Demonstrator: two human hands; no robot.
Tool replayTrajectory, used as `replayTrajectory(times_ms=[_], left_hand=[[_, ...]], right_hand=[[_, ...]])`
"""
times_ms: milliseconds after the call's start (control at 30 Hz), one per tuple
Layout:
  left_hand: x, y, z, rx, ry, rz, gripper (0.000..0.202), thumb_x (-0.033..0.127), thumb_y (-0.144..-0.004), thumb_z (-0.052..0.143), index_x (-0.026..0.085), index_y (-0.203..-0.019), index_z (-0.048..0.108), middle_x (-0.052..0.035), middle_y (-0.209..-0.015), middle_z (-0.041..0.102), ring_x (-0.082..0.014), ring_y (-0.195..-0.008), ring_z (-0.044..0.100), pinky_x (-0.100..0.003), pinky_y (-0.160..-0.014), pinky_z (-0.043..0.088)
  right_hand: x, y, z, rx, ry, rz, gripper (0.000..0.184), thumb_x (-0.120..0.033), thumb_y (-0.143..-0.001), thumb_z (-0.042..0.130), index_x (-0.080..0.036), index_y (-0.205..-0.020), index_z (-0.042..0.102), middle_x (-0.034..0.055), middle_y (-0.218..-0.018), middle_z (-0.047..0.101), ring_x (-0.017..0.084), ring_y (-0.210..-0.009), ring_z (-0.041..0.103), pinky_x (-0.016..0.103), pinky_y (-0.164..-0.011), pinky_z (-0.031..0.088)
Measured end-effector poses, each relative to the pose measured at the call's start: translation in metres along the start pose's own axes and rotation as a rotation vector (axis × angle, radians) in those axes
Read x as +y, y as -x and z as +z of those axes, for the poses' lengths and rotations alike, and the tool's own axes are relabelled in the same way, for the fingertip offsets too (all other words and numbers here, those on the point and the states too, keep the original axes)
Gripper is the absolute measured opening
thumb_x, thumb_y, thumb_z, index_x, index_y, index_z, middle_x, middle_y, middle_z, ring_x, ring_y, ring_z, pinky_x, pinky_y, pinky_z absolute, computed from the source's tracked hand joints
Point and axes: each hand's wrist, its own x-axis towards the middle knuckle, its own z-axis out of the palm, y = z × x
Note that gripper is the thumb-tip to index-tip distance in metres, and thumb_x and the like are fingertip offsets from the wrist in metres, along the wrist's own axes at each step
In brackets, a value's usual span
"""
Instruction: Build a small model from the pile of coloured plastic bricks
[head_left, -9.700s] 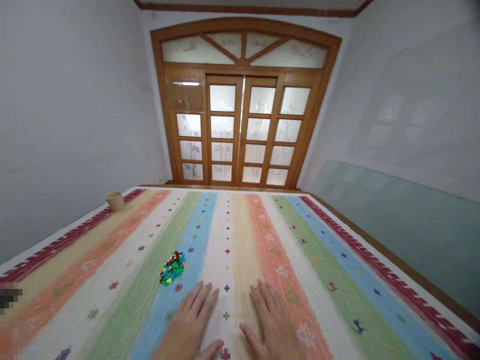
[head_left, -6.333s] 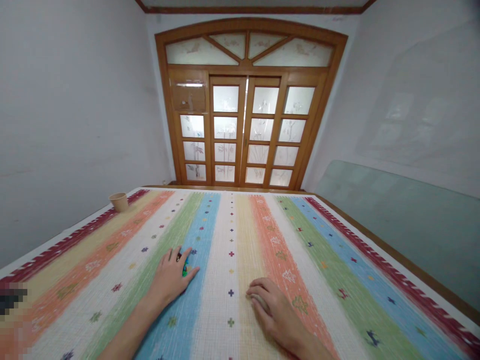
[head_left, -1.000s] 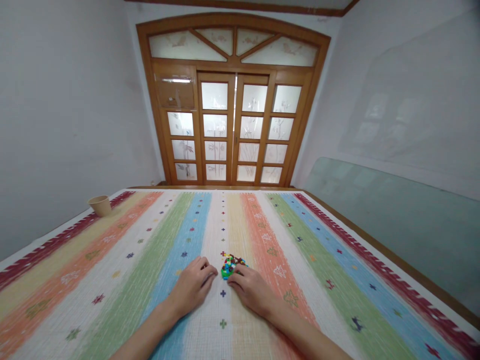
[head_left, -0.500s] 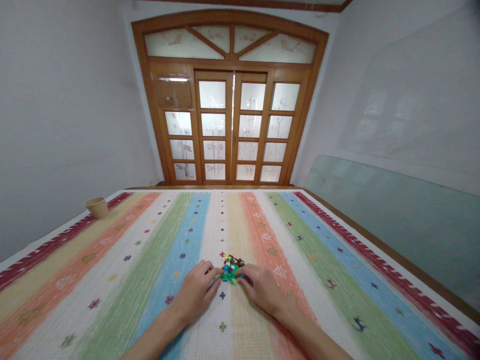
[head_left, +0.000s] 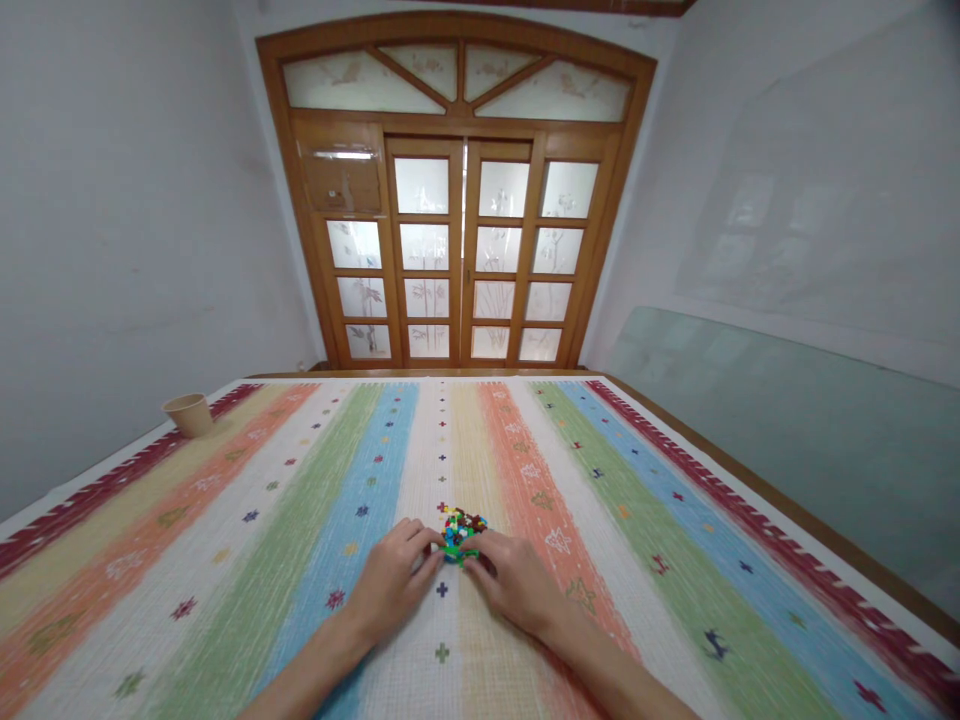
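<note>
At the near middle of the desk, the pieces lie in one small heap on the striped cloth, straight ahead of you. Your left hand is at the heap's left side, your right hand at its right and near side. In each grip the fingers curl in with the thumb close below; whether either one pinches a piece, you cannot tell from this view, because the fingertips merge with the colours.

The likeliest trouble is scatter: pieces this small look light, and a push from one side could spread the heap across the cloth. With both hands crowding so tight a spot, your fingers could bump each other or nudge a piece loose. Your knuckles also hide part of the near edge, so you might catch the wrong piece, or two at once. If a wrist drags, the cloth could ruck and shift everything on it. The cup stands upright, far left, well apart from your hands, so a knock there seems unlikely.
</note>
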Motion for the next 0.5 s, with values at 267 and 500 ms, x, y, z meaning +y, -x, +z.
replayTrajectory(times_ms=[267,500], left_hand=[[0.011,0.001,0.007,-0.01,0.129,-0.088,0.014,0.024,-0.096,0.061,0.021,-0.095,0.074,-0.0008,-0.078,0.069,-0.0173,-0.068,0.06,-0.026,-0.067,0.044],[0.014,0.0,0.01,-0.021,0.198,-0.147,0.02,0.026,-0.095,0.059,0.02,-0.089,0.077,0.0001,-0.071,0.069,-0.0155,-0.062,0.055,-0.024,-0.061,0.04]], right_hand=[[0.002,-0.002,0.001,0.16,0.062,-0.182,0.009,-0.016,-0.095,0.065,-0.02,-0.1,0.071,0.0045,-0.091,0.076,0.018,-0.079,0.071,0.025,-0.07,0.049],[-0.002,-0.002,0.003,0.194,0.129,-0.286,0.012,-0.017,-0.099,0.06,-0.02,-0.1,0.071,0.0049,-0.086,0.073,0.019,-0.077,0.07,0.026,-0.067,0.049]])
